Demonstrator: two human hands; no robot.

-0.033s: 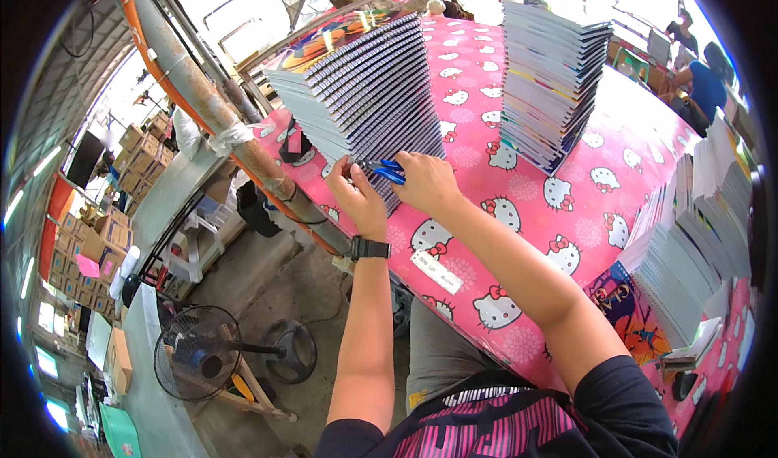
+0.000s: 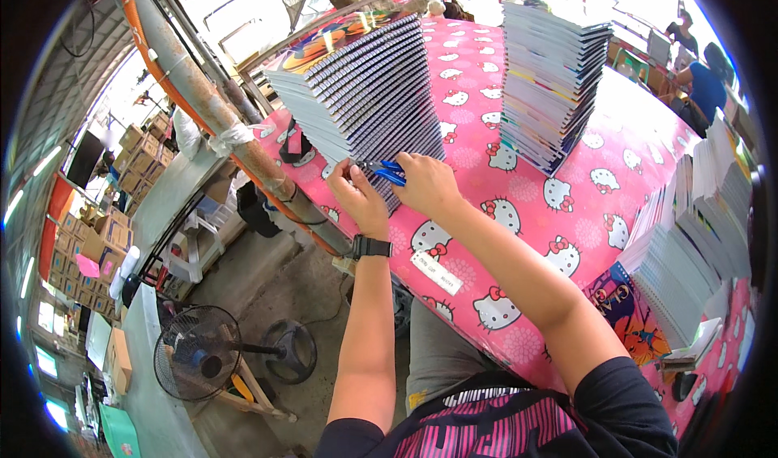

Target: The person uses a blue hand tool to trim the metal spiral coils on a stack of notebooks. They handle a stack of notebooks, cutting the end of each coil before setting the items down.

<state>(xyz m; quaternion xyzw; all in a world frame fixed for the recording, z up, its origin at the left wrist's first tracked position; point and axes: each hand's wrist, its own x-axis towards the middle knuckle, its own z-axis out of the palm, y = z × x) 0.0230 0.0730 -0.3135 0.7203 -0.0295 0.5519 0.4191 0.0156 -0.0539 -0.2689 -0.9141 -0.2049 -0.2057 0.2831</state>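
Note:
A tall stack of spiral-bound notebooks (image 2: 377,85) leans on the pink table, its coiled edges facing me. My right hand (image 2: 428,184) is closed round blue-handled pliers (image 2: 391,171). The jaws reach left to the lower corner of the stack, at the end of a coil. My left hand (image 2: 361,199), with a black watch (image 2: 371,247) on its wrist, is at that same corner. Its thumb and fingertips are drawn together there; whatever sits between them is too small to make out.
A second notebook stack (image 2: 555,85) stands farther right, and more notebooks (image 2: 689,239) lean at the right edge. A white label strip (image 2: 436,272) lies on the patterned tablecloth (image 2: 519,207). A rusty pole (image 2: 267,178) rises at left, with a fan (image 2: 198,353) below. People (image 2: 703,85) sit far right.

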